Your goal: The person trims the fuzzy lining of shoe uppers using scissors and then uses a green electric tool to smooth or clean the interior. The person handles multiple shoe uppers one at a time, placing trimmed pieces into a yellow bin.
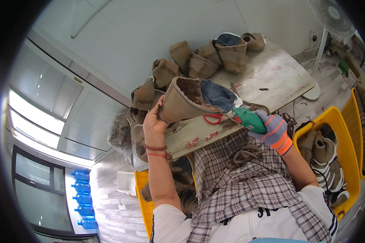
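Observation:
My bare left hand grips the brown edge of a fleece-lined boot upper, raised over the near part of the table. Its opening shows brown fleece and a dark blue lining. My right hand, in a grey and orange glove, is closed round a green handheld power tool, perhaps an electric cutter. The tool's front end is close to the blue side of the boot upper; whether they touch I cannot tell. On the table beneath lies a pair of red-handled scissors.
Several more brown boot uppers line the table's far and left edges. The worn table carries red scraps. A yellow crate of boots stands at right, another yellow crate at left. Brown strips lie on my checked apron. A white fan stands far right.

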